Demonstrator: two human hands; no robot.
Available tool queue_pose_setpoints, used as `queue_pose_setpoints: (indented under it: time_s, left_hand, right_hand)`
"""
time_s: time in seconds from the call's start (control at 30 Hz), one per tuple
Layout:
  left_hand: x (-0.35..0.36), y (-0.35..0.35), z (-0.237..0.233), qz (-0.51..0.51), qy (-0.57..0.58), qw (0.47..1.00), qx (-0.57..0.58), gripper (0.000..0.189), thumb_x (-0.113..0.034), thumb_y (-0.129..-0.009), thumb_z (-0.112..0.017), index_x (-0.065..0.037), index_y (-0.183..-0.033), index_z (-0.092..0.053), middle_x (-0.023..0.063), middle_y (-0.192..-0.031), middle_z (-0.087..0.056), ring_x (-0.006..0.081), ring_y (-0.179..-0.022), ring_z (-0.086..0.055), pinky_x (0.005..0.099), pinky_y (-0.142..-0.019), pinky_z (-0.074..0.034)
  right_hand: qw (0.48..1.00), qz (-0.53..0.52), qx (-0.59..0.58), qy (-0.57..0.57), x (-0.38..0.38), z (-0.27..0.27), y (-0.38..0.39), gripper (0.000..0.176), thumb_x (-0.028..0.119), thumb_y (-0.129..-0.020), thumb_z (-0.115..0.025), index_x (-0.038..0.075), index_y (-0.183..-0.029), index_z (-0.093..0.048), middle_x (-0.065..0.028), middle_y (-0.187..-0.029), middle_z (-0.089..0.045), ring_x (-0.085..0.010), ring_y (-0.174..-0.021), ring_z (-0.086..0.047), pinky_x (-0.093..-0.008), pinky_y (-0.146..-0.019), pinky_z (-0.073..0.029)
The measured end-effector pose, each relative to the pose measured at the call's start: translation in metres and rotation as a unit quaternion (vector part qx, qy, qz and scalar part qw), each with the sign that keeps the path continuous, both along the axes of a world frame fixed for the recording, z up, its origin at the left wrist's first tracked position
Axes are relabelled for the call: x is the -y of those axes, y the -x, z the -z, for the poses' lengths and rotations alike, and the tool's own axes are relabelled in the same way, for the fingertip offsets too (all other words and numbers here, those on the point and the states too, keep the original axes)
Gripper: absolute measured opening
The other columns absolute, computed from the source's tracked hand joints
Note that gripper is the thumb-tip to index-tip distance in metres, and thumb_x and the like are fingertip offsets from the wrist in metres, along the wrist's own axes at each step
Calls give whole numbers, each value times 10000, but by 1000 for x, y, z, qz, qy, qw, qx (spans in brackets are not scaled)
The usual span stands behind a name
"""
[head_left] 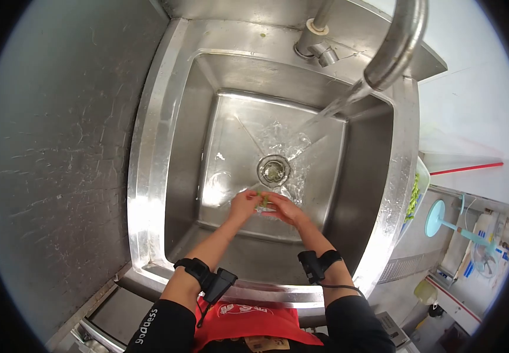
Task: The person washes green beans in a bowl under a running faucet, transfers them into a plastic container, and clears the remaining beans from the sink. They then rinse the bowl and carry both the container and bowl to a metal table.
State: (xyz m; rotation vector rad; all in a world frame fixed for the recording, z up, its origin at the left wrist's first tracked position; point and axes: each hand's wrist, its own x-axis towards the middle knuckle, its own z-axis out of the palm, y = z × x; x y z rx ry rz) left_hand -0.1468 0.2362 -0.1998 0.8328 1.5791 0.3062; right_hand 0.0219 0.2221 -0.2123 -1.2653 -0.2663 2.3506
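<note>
Water runs from the faucet [397,50] into the steel sink [384,194], splashing around the drain [274,171]. Low in the basin, just on the near side of the drain, my left hand [245,206] and my right hand [284,208] come together with fingers bent. Between their fingertips is a small green piece [262,200], which both hands grip. Its exact shape is partly hidden by the fingers.
A second, smaller tap [319,44] stands at the sink's back edge. A pale container with green vegetables [413,199] is beside the sink on the right. Farther right are a light-blue round-headed tool [435,217] and a red stick [467,169]. A steel panel [60,147] borders the left side.
</note>
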Motion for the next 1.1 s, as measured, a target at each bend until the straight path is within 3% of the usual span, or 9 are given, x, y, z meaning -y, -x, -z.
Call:
queue_pose_setpoints:
  time_s: [0.07, 0.27, 0.37, 0.47, 0.7, 0.77, 0.87, 0.97, 1.1]
  left_hand:
    - [0, -8, -18, 172, -105, 975, -90, 237, -184, -838, -507, -45, -1006, -601, 117, -757, -639, 143, -743, -626, 272, -517, -503]
    - [-19, 28, -52, -54, 11, 998, 15, 256, -186, -805, -478, -98, -1006, -610, 123, -771, -645, 288, -752, -616, 354, -718, -480]
    - [-10, 63, -22, 80, -94, 981, -151, 258, -172, -776, -509, -88, -1001, -602, 136, -918, -613, 292, -864, -584, 356, -776, -457]
    - [-3, 74, -38, 136, -154, 959, -197, 285, -172, -758, -527, -103, -1027, -590, 157, -1050, -556, 298, -993, -531, 359, -863, -410]
    - [17, 54, -79, 30, -163, 983, -75, 271, -121, -780, -540, -67, -1041, -588, 134, -979, -601, 188, -849, -586, 290, -772, -451]
    - [5, 25, -121, 0, -179, 981, -75, 257, -136, -818, -525, -60, -1056, -584, 105, -883, -617, 170, -828, -587, 264, -764, -446]
    - [-26, -37, -183, 56, -333, 938, -71, 258, -172, -884, -466, -52, -1082, -579, 117, -990, -628, 174, -933, -585, 272, -812, -424]
    - [-63, -114, -215, 97, -407, 908, 18, 316, -191, -890, -446, -44, -1159, -526, 144, -1141, -561, 217, -1071, -523, 284, -925, -366]
    - [-143, -183, -211, 151, -589, 779, -150, 427, -233, -851, -499, -31, -1224, -452, 185, -1251, -457, 304, -1153, -446, 346, -957, -353]
  right_hand:
    - [992, 70, -88, 57, -6, -10, 9, 338, 288, -901, -463, 84, -1171, -477, -50, -1051, -542, -154, -978, -527, -346, -857, -457]
    - [984, -57, 89, -143, 1, 2, -38, 252, 148, -858, -523, 100, -1106, -520, -38, -965, -579, -172, -846, -575, -337, -673, -474]
    - [705, -308, 527, -361, 16, -20, -64, 223, 126, -866, -500, 93, -1083, -543, -47, -924, -610, -155, -743, -601, -283, -631, -495]
    - [941, 11, 270, -206, 2, -116, -89, 240, 140, -873, -499, 99, -1108, -526, -67, -972, -610, -159, -777, -607, -272, -621, -509]
    - [774, 379, 439, -254, 58, -216, -307, 347, 144, -870, -499, 83, -1204, -431, -104, -996, -585, -170, -801, -602, -278, -640, -521]
    - [779, 270, 522, -217, 85, -198, -352, 475, 168, -865, -506, 73, -1298, -335, -125, -1184, -480, -197, -1021, -513, -336, -797, -472]
    - [615, 142, 666, -397, 120, -138, -401, 563, 225, -855, -534, 1, -1309, -289, -151, -1308, -366, -208, -1139, -432, -322, -903, -380]
    - [812, 239, 482, -224, 153, -168, -404, 459, 204, -861, -522, 91, -1285, -390, -69, -1276, -414, -170, -1105, -439, -332, -819, -424]
    - [818, 298, 459, -176, 224, -147, -444, 328, 189, -856, -528, 96, -1168, -490, -29, -1117, -530, -147, -992, -505, -306, -785, -439]
